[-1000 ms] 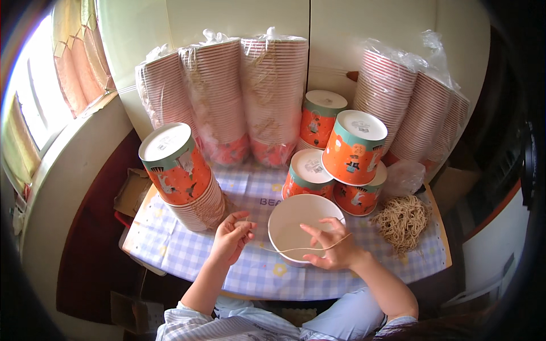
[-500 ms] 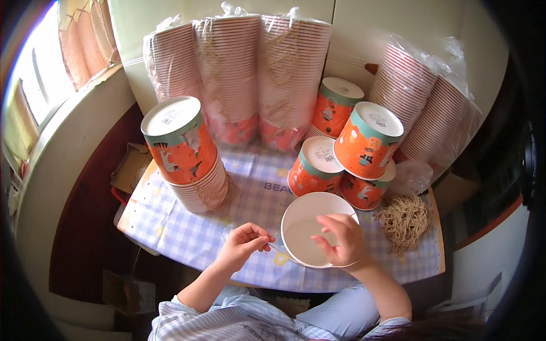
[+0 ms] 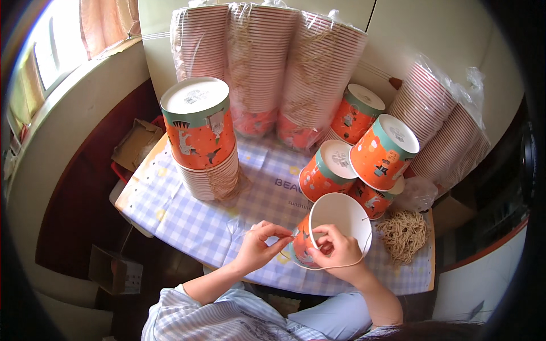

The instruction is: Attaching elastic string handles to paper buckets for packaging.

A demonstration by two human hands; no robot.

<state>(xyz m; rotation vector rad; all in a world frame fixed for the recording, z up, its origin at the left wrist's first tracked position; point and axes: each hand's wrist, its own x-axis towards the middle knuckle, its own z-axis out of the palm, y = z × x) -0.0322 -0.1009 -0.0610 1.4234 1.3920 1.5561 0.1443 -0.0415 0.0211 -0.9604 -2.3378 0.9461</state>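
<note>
In front of me an orange paper bucket with a white inside is tipped, its mouth facing up and to the right. My right hand reaches over the near rim, fingers inside and thumb on the outer wall, gripping the bucket. My left hand is at the bucket's left side, thumb and forefinger pinched on what looks like the end of a thin cord against the wall. The beige cord comes from the right rim, hangs past my right wrist and loops under the bucket toward the left. The exact pinch point is small.
A stack of upside-down buckets stands left on the checked tablecloth. Several upturned buckets are piled on the right, beside a heap of cords. Tall plastic-wrapped bucket stacks line the back.
The bucket has tipped, showing its orange outside. My right hand has closed on its rim, and my left hand has moved right to touch the wall. The view has shifted slightly.
</note>
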